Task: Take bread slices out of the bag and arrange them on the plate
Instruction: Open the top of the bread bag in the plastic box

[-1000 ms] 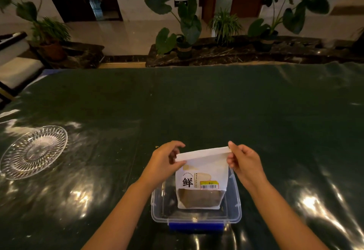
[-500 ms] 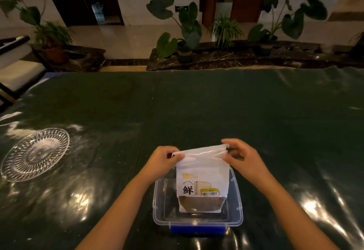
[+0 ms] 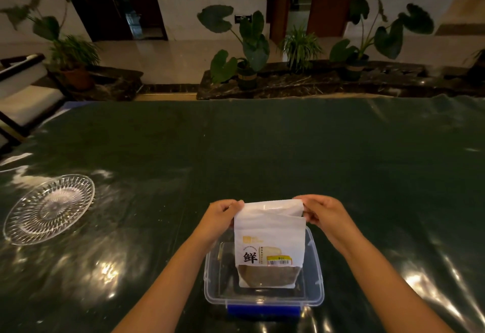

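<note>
While both hands pinch the top corners of one white bread bag (image 3: 269,240), the bag stands upright inside one clear plastic box (image 3: 313,284) with a blue latch, at the near middle of the dark green surface (image 3: 262,154). Left hand (image 3: 221,217) grips the left corner, right hand (image 3: 321,213) grips the right, and the mouth looks slightly parted. Brown bread shows through the bag's clear lower window. One empty cut-glass plate (image 3: 48,208) lies well apart at the far left. Several potted plants stand beyond the surface.
</note>
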`<control>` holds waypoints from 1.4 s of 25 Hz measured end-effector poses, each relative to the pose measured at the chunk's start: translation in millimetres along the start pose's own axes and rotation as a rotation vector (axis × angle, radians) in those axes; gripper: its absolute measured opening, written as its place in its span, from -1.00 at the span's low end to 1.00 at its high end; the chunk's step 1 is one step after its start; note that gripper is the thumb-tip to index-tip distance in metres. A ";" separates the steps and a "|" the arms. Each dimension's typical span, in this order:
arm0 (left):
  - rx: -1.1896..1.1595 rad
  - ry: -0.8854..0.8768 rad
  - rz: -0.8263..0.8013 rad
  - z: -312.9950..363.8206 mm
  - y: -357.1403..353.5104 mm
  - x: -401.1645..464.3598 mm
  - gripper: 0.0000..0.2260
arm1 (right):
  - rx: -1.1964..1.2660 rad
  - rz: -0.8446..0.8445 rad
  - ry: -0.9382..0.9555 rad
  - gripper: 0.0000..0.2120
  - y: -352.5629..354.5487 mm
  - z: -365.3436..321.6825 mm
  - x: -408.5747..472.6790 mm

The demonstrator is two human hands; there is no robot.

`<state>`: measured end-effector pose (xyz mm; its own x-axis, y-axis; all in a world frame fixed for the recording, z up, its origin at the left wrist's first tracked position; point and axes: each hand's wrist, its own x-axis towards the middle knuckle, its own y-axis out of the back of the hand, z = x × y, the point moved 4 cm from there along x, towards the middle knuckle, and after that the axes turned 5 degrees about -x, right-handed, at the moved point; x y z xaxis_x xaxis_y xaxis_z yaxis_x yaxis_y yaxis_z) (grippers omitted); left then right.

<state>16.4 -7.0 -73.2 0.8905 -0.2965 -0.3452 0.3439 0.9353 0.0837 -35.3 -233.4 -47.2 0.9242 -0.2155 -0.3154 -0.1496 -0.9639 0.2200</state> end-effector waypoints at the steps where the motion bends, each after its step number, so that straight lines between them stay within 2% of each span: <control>1: -0.043 0.006 0.004 -0.6 0.3 -1.3 -0.71 | 0.049 0.001 -0.030 -0.82 -0.1 2.1 -0.5; 5: -0.123 0.043 0.156 -7.0 8.7 -0.6 -0.89 | -0.010 0.011 -0.094 -0.87 1.8 3.0 1.6; 9: -0.146 -0.014 0.266 -6.4 11.4 0.2 -0.92 | 0.043 0.106 -0.083 -0.89 5.5 0.1 1.1; 11: -0.172 -0.074 0.314 -4.8 9.5 -0.3 -0.88 | 0.228 0.140 -0.158 -0.89 -1.6 10.3 -0.3; 13: -0.179 -0.104 0.356 -6.3 8.9 -0.7 -0.88 | 0.491 0.060 -0.282 -0.83 -16.7 20.3 -1.6; 15: -0.140 -0.130 0.341 -5.5 9.2 -0.9 -0.84 | 0.539 0.015 -0.338 -0.82 -22.2 24.4 -2.5; 17: -0.040 -0.174 0.312 -3.2 8.3 -3.8 -0.65 | 0.387 0.062 -0.287 -0.81 -15.6 23.0 -2.2; 18: 0.050 -0.217 0.350 -0.2 8.7 -8.7 -0.57 | 0.295 0.088 -0.234 -0.78 -11.5 20.5 -2.1; 19: 0.169 -0.304 0.413 5.0 8.9 -16.0 -0.50 | 0.216 0.104 -0.166 -0.75 -7.9 16.4 -1.1; 21: 0.513 -0.590 0.463 16.8 -1.7 -34.5 -0.46 | 0.060 0.101 0.011 -0.76 -0.2 4.2 1.0; 22: 0.694 -0.718 0.434 19.2 -11.8 -42.1 -0.45 | -0.025 0.052 0.108 -0.81 1.6 -5.1 2.3; 24: 0.951 -0.864 0.329 15.5 -31.0 -50.5 -0.50 | -0.215 -0.161 0.225 -0.81 -1.3 -22.2 3.4; 26: 1.106 -0.894 0.277 10.3 -41.0 -53.4 -0.66 | -0.464 -0.364 0.283 -0.72 -7.6 -31.3 5.1; 28: 1.184 -0.877 0.285 6.0 -42.8 -54.4 -0.78 | -0.637 -0.414 0.318 -0.78 -13.5 -36.5 9.3; 30: 1.193 -0.873 0.322 3.2 -42.7 -56.0 -0.74 | -0.692 -0.374 0.329 -0.92 -17.6 -42.4 15.4; 33: 1.216 -0.834 0.356 10.2 -46.9 -53.0 -0.55 | -0.769 -0.376 0.343 -0.88 -22.8 -48.4 22.1; 35: 1.283 -0.783 0.322 20.8 -52.5 -48.3 -0.58 | -0.774 -0.421 0.327 -0.85 -23.1 -48.4 24.1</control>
<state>-38.5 -45.8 -41.6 0.7622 -0.5289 0.3734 -0.2371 0.3087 0.9212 7.4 -208.7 -15.3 0.9194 0.2955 -0.2598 0.3865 -0.5550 0.7366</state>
